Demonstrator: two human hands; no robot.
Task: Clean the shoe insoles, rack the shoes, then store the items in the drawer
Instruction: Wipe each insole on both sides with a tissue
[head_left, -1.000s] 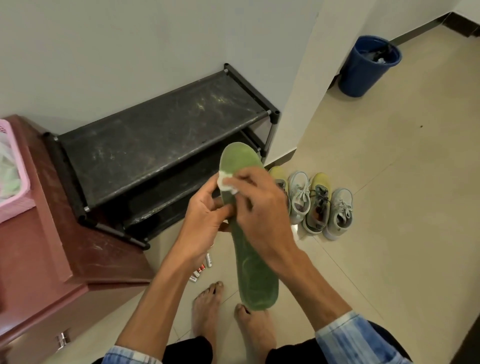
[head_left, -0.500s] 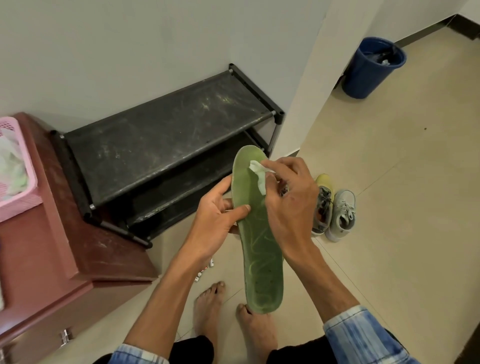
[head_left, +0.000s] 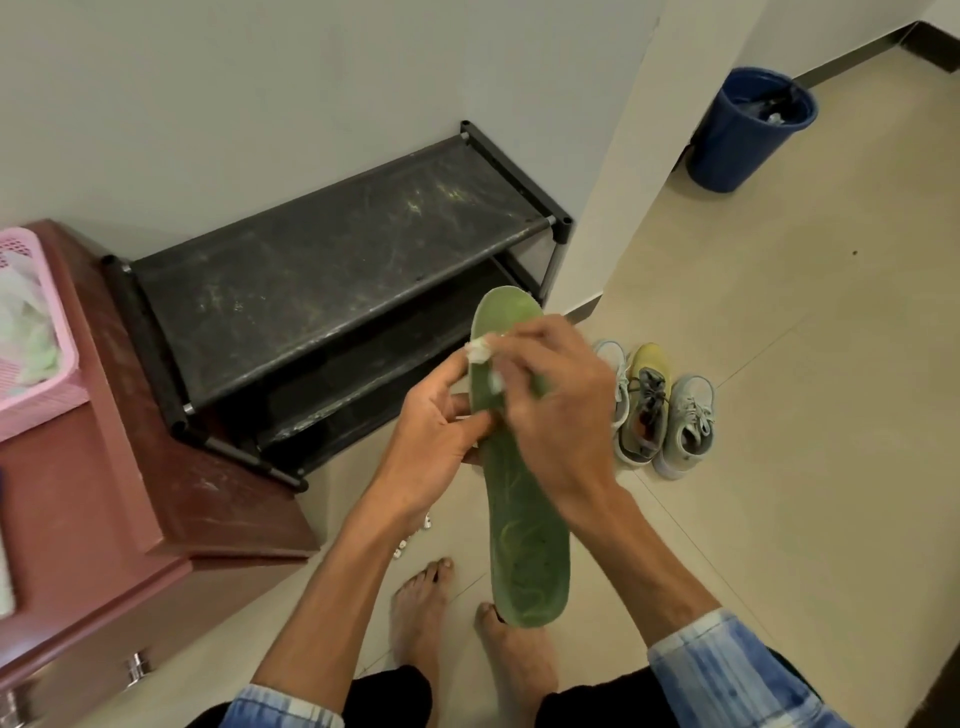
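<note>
A long green insole (head_left: 527, 551) is held upright in front of me, toe end up. My left hand (head_left: 434, 441) grips its left edge near the middle, thumb on the front. My right hand (head_left: 556, 415) presses a small white wipe (head_left: 480, 352) against the insole's upper part; the wipe pokes out at the left edge. The hand looks motion-blurred. Several shoes (head_left: 660, 410), grey and yellow-green, stand side by side on the floor to the right, partly hidden by my right hand. The black two-tier shoe rack (head_left: 332, 270) stands bare against the wall.
A reddish-brown cabinet (head_left: 156, 519) with a drawer handle (head_left: 136, 665) stands at the left, carrying a pink basket (head_left: 36, 364). A blue bin (head_left: 748, 130) is at the far right corner. Small items (head_left: 410, 540) lie on the tiled floor near my bare feet.
My right hand has wiped across the insole's upper part, from the right side over to the left edge. The left hand keeps its grip.
</note>
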